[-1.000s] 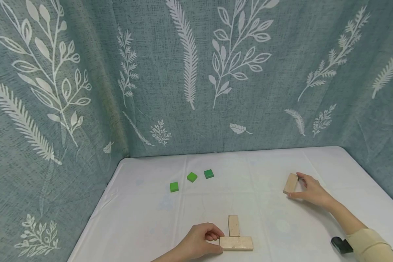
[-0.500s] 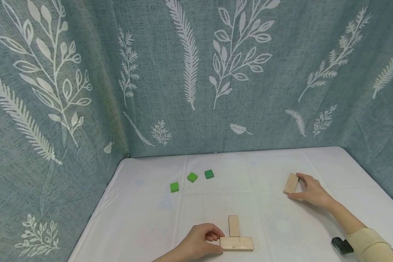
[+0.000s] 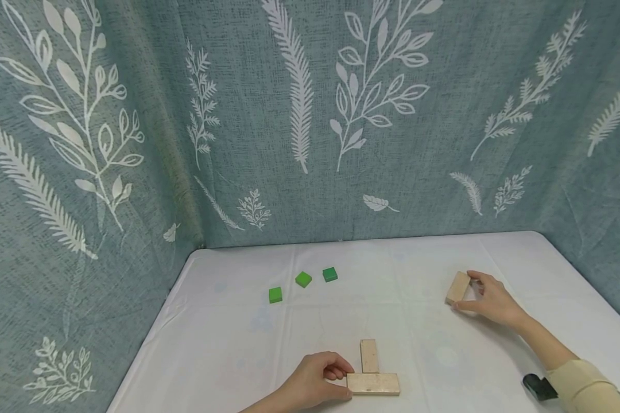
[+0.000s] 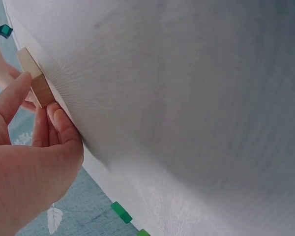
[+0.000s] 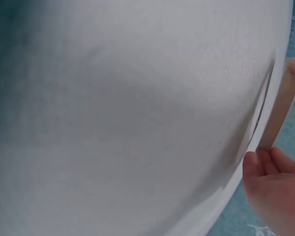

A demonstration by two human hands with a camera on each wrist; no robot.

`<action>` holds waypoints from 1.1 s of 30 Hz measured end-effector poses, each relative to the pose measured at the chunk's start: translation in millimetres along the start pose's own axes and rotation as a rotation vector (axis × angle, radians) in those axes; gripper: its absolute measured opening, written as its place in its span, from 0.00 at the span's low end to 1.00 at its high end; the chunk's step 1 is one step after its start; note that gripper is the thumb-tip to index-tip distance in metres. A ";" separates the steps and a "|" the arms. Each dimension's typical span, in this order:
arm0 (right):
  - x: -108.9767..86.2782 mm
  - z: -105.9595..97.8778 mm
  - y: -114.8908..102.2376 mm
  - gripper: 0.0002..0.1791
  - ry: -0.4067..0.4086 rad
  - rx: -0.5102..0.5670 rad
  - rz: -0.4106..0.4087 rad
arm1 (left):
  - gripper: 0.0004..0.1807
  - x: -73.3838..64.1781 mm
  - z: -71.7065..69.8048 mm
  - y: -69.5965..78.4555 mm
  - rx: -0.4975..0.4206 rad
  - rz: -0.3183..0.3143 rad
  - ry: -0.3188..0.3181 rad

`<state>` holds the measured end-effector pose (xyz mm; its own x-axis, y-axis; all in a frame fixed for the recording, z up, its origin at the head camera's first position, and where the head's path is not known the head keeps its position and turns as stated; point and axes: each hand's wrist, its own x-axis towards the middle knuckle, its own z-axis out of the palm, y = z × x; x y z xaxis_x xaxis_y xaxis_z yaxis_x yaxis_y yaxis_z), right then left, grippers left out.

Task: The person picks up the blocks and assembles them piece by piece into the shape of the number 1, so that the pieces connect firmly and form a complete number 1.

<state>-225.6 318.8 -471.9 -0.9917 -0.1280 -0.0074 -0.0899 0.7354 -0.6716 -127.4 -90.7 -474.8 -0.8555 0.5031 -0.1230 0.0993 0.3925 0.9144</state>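
At the front of the white table, my left hand [image 3: 317, 378] pinches the left end of a wooden block [image 3: 373, 384] lying crosswise. A second wooden block [image 3: 369, 356] stands off its far side, pointing away, so the pair looks like an upside-down T. Farther back on the right, my right hand [image 3: 493, 299] grips another wooden block [image 3: 458, 288] by its two ends, thumb on the near end and fingers on the far one. The right wrist view shows that block [image 5: 279, 110] spanned between thumb and fingertips. Whether it touches the table is unclear.
Three small green blocks, a light one [image 3: 275, 295], another light one [image 3: 303, 279] and a darker one [image 3: 330, 274], lie at the back left. A black object [image 3: 539, 387] is beside the right sleeve. A patterned curtain [image 3: 320, 126] hangs behind the table [image 3: 227, 321].
The block in my right hand has shifted very slightly left and away, and the right hand with it. The left hand and the other blocks look the same.
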 end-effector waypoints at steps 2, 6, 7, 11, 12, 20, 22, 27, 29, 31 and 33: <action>0.4 0.2 -1.1 0.54 0.000 0.009 0.001 | 0.14 -0.1 0.0 0.0 -0.002 0.004 0.001; 0.7 0.7 -4.7 0.53 -0.005 0.038 0.003 | 0.14 -0.4 -0.2 -0.6 -0.003 0.009 0.002; 0.7 1.0 -5.9 0.53 -0.006 0.043 0.001 | 0.14 -0.5 -0.2 -0.7 -0.002 0.010 0.001; 0.3 3.6 -11.6 0.53 -0.010 0.066 0.009 | 0.14 -0.7 -0.4 -0.9 0.000 0.009 -0.001; 0.3 4.7 -13.0 0.53 -0.013 0.073 0.011 | 0.14 -0.7 -0.4 -1.0 0.001 0.007 -0.002; 1.5 16.8 -26.3 0.53 -0.022 0.109 0.027 | 0.14 0.6 -1.6 -2.7 0.001 0.013 -0.012; 1.8 19.7 -30.5 0.53 -0.026 0.118 0.035 | 0.13 0.8 -1.8 -2.6 0.002 0.013 -0.012; 2.5 25.9 -39.2 0.54 -0.034 0.154 0.038 | 0.13 0.1 -1.4 -0.6 0.008 0.008 -0.012; 2.8 28.0 -41.9 0.54 -0.037 0.167 0.030 | 0.13 -0.2 -1.2 0.3 0.009 0.005 -0.010; 3.1 29.9 -44.5 0.53 -0.040 0.181 0.028 | 0.13 -0.3 -1.2 0.9 0.004 -0.001 -0.007; 3.8 31.9 -46.7 0.53 -0.040 0.193 0.020 | 0.13 -0.3 -1.5 1.2 0.001 -0.005 -0.005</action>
<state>-222.2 262.7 -464.2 -0.9884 -0.1438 -0.0489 -0.0474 0.5976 -0.8004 -127.8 -91.5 -473.1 -0.8535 0.5048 -0.1292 0.0958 0.3958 0.9133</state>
